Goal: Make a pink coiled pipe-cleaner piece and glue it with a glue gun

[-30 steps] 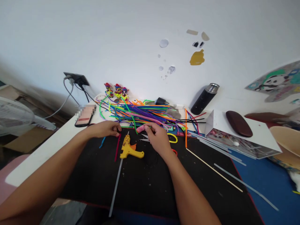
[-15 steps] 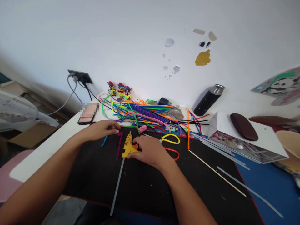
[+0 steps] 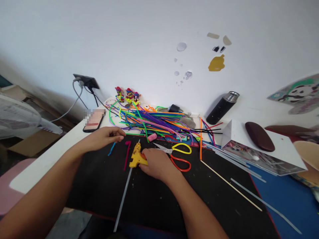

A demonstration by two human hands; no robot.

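My right hand (image 3: 158, 164) is closed round the handle of a yellow hot glue gun (image 3: 136, 155) on the black mat (image 3: 159, 205). Its nozzle points away from me, and a long clear glue stick (image 3: 123, 199) extends from its back towards me. My left hand (image 3: 113, 135) hovers at the mat's far left, fingers loosely curled, with nothing visible in them. Just right of it lies a magenta pipe cleaner (image 3: 126, 157) with a curled end; a short blue piece (image 3: 112, 149) lies below the hand. Scissors (image 3: 171, 151) with yellow and red handles rest partly opened beyond my right hand.
Colourful pipe cleaners (image 3: 159, 121) are heaped at the back, with a pink roll (image 3: 152, 137) in front. A phone (image 3: 94, 120) lies left. To the right are a thin wooden stick (image 3: 231, 186), glue sticks (image 3: 239, 162), a white box (image 3: 281, 151) and a black flask (image 3: 221, 108).
My right hand has closed further round the glue gun's handle and shifted slightly left, showing more of the scissors. My left hand has drawn slightly left, away from the magenta pipe cleaner's curl.
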